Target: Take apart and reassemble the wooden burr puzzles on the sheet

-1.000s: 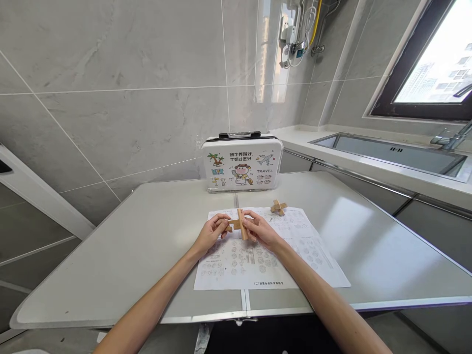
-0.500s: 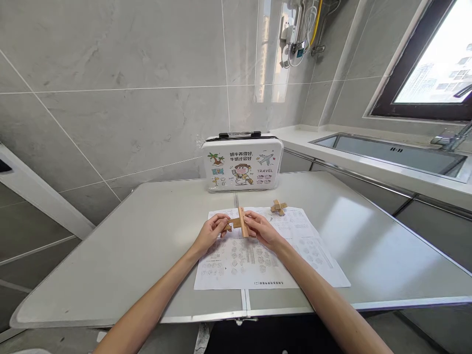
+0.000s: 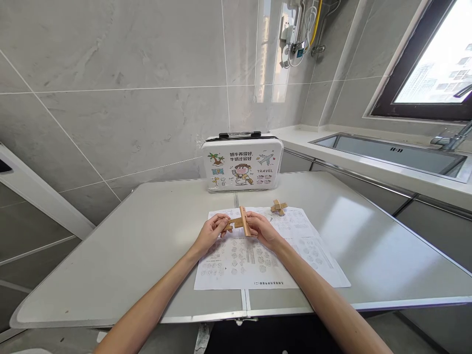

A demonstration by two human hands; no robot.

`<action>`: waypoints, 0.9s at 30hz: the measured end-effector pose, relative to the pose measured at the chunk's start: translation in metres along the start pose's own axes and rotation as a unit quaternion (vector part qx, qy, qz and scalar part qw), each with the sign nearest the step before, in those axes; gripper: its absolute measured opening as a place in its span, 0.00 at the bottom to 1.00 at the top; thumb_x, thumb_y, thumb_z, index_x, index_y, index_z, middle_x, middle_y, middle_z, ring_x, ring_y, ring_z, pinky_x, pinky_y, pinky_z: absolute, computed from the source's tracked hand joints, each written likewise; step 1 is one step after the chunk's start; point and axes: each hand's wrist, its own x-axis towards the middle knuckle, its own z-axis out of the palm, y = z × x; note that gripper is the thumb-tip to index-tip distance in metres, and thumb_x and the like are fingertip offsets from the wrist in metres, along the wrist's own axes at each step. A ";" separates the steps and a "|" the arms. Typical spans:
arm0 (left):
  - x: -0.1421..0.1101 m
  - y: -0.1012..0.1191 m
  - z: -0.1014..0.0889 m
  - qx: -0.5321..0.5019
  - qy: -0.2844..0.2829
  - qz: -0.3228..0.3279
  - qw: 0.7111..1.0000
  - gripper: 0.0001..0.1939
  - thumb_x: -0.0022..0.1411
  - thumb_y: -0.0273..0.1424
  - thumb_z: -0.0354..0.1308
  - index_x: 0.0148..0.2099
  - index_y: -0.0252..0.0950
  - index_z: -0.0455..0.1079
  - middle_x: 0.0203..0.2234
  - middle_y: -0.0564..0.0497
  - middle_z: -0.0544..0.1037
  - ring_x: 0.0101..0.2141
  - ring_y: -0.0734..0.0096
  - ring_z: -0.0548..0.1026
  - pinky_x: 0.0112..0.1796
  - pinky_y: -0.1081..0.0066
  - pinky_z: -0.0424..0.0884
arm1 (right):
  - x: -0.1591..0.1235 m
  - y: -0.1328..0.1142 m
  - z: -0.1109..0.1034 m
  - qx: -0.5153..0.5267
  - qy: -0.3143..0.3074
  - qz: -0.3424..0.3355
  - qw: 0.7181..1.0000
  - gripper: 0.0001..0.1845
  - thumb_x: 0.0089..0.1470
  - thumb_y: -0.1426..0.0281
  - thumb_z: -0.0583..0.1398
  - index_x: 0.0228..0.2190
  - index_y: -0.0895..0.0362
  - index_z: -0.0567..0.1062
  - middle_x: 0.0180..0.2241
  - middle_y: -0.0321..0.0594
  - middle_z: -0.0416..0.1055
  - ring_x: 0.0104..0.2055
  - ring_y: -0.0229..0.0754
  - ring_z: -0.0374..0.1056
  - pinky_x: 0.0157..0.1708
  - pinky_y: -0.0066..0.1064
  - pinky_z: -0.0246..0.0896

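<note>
Over the printed sheet [image 3: 273, 275], both hands hold pieces of a wooden burr puzzle. My left hand [image 3: 213, 232] pinches the left end of a notched wooden piece [image 3: 238, 223] that lies crosswise. My right hand [image 3: 262, 228] is closed around the right side, where a longer wooden stick [image 3: 245, 221] stands across the notched piece. The two pieces meet at the stick; my right fingers hide part of the joint. Beyond my right hand, a cross-shaped wooden puzzle assembly [image 3: 279, 207] rests at the sheet's far edge.
A white case [image 3: 242, 167] with cartoon prints and a black handle stands upright at the back of the grey folding table [image 3: 110, 255]. To the right are a counter with a sink [image 3: 391, 150] and a faucet [image 3: 448, 141]. A tiled wall rises behind.
The long stick has shifted slightly to the right and tilted a little, along with my right fingers. My left hand stays nearly in place. The cross-shaped assembly has not moved.
</note>
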 end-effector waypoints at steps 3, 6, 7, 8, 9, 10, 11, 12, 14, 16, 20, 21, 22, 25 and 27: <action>0.000 0.000 0.001 0.001 -0.002 0.001 1.000 0.24 0.65 0.52 0.65 0.46 0.35 0.72 0.27 0.52 0.76 0.25 0.75 0.68 0.31 0.72 0.62 | -0.001 -0.001 0.001 -0.004 0.003 0.000 1.000 0.17 0.51 0.58 0.69 0.35 0.55 0.73 0.17 0.23 0.54 0.19 0.31 0.42 0.21 0.27 0.38; 0.001 -0.002 0.001 0.000 -0.002 0.005 1.000 0.23 0.65 0.51 0.65 0.46 0.35 0.72 0.27 0.53 0.75 0.24 0.76 0.67 0.31 0.72 0.62 | -0.002 -0.003 0.002 -0.011 0.006 -0.002 1.000 0.18 0.50 0.58 0.70 0.34 0.55 0.72 0.18 0.23 0.53 0.19 0.30 0.42 0.21 0.26 0.37; 0.001 -0.003 0.001 0.000 -0.002 0.006 1.000 0.23 0.66 0.51 0.65 0.45 0.35 0.72 0.27 0.53 0.75 0.24 0.77 0.67 0.31 0.72 0.62 | -0.002 -0.004 0.003 -0.013 0.007 -0.002 1.000 0.18 0.49 0.58 0.70 0.34 0.55 0.72 0.18 0.23 0.53 0.19 0.30 0.42 0.21 0.26 0.37; 0.001 -0.004 0.000 0.000 0.000 0.007 1.000 0.23 0.66 0.51 0.65 0.45 0.35 0.72 0.27 0.53 0.75 0.24 0.77 0.67 0.30 0.72 0.62 | -0.002 -0.005 0.003 -0.014 0.008 -0.003 1.000 0.18 0.49 0.58 0.71 0.34 0.55 0.72 0.18 0.23 0.53 0.19 0.30 0.42 0.21 0.26 0.36; 0.001 -0.005 -0.001 0.000 0.002 0.007 1.000 0.23 0.66 0.51 0.65 0.45 0.35 0.72 0.27 0.53 0.74 0.24 0.77 0.67 0.30 0.73 0.61 | -0.002 -0.006 0.004 -0.015 0.009 -0.003 1.000 0.19 0.48 0.58 0.71 0.34 0.55 0.72 0.18 0.24 0.54 0.19 0.30 0.42 0.21 0.26 0.36; 0.002 -0.006 -0.001 0.001 0.003 0.007 1.000 0.23 0.66 0.51 0.65 0.45 0.35 0.72 0.28 0.53 0.74 0.25 0.77 0.67 0.30 0.73 0.61 | -0.002 -0.006 0.004 -0.016 0.011 -0.002 1.000 0.19 0.48 0.58 0.71 0.34 0.55 0.72 0.19 0.24 0.54 0.19 0.30 0.42 0.21 0.27 0.36; 0.002 -0.006 -0.002 0.002 0.004 0.006 1.000 0.23 0.66 0.51 0.65 0.45 0.35 0.72 0.28 0.53 0.74 0.25 0.77 0.67 0.30 0.73 0.61 | -0.001 -0.006 0.004 -0.018 0.013 -0.001 1.000 0.19 0.48 0.58 0.71 0.34 0.55 0.72 0.18 0.24 0.54 0.19 0.30 0.42 0.21 0.27 0.36; 0.002 -0.007 -0.002 0.003 0.003 0.006 1.000 0.23 0.66 0.51 0.64 0.45 0.35 0.72 0.28 0.53 0.74 0.25 0.77 0.67 0.30 0.73 0.61 | -0.001 -0.006 0.004 -0.021 0.017 -0.001 1.000 0.19 0.48 0.58 0.71 0.34 0.55 0.72 0.18 0.24 0.54 0.19 0.30 0.42 0.21 0.27 0.36; 0.002 -0.007 -0.002 0.005 0.002 0.007 1.000 0.23 0.66 0.51 0.64 0.45 0.35 0.72 0.28 0.53 0.74 0.25 0.77 0.67 0.30 0.73 0.61 | -0.001 -0.005 0.005 -0.030 0.025 -0.002 0.999 0.19 0.49 0.58 0.70 0.34 0.55 0.72 0.18 0.24 0.54 0.19 0.30 0.42 0.22 0.27 0.35; 0.002 -0.006 -0.001 0.008 -0.001 0.008 1.000 0.23 0.66 0.52 0.64 0.44 0.35 0.72 0.28 0.53 0.74 0.24 0.77 0.66 0.30 0.72 0.62 | -0.001 -0.005 0.005 -0.038 0.032 -0.003 0.999 0.19 0.48 0.57 0.70 0.34 0.55 0.72 0.18 0.24 0.54 0.20 0.30 0.41 0.22 0.27 0.35; 0.002 -0.005 0.000 0.012 -0.002 0.006 1.000 0.24 0.65 0.52 0.64 0.44 0.35 0.72 0.28 0.53 0.74 0.24 0.77 0.66 0.30 0.73 0.61 | -0.001 -0.005 0.005 -0.046 0.032 -0.005 0.998 0.20 0.48 0.56 0.70 0.34 0.55 0.71 0.18 0.24 0.52 0.20 0.31 0.41 0.22 0.27 0.35; 0.002 -0.005 0.000 0.012 -0.001 0.005 1.000 0.24 0.65 0.52 0.64 0.44 0.35 0.72 0.28 0.53 0.74 0.24 0.77 0.66 0.30 0.73 0.61 | -0.002 -0.005 0.005 -0.049 0.030 -0.005 0.998 0.20 0.49 0.56 0.70 0.34 0.54 0.71 0.18 0.24 0.52 0.20 0.31 0.40 0.22 0.27 0.35; 0.002 -0.005 0.000 0.010 0.000 0.003 1.000 0.24 0.65 0.52 0.64 0.43 0.35 0.72 0.28 0.53 0.75 0.24 0.77 0.66 0.30 0.73 0.61 | -0.002 -0.005 0.005 -0.052 0.029 -0.005 0.998 0.20 0.49 0.56 0.70 0.34 0.54 0.71 0.18 0.24 0.52 0.20 0.31 0.40 0.22 0.27 0.35; 0.002 -0.005 0.001 0.007 0.003 0.001 1.000 0.23 0.65 0.52 0.65 0.43 0.35 0.73 0.28 0.53 0.75 0.24 0.77 0.66 0.30 0.73 0.61 | -0.002 -0.005 0.005 -0.059 0.031 -0.007 0.998 0.19 0.50 0.55 0.70 0.34 0.54 0.71 0.19 0.24 0.52 0.20 0.32 0.41 0.22 0.28 0.35; 0.002 -0.005 0.001 0.008 0.006 0.000 1.000 0.23 0.65 0.52 0.65 0.43 0.35 0.73 0.27 0.53 0.75 0.24 0.77 0.66 0.29 0.73 0.61 | -0.002 -0.005 0.005 -0.060 0.037 -0.009 0.997 0.20 0.50 0.55 0.70 0.34 0.54 0.71 0.19 0.24 0.52 0.20 0.32 0.41 0.22 0.28 0.35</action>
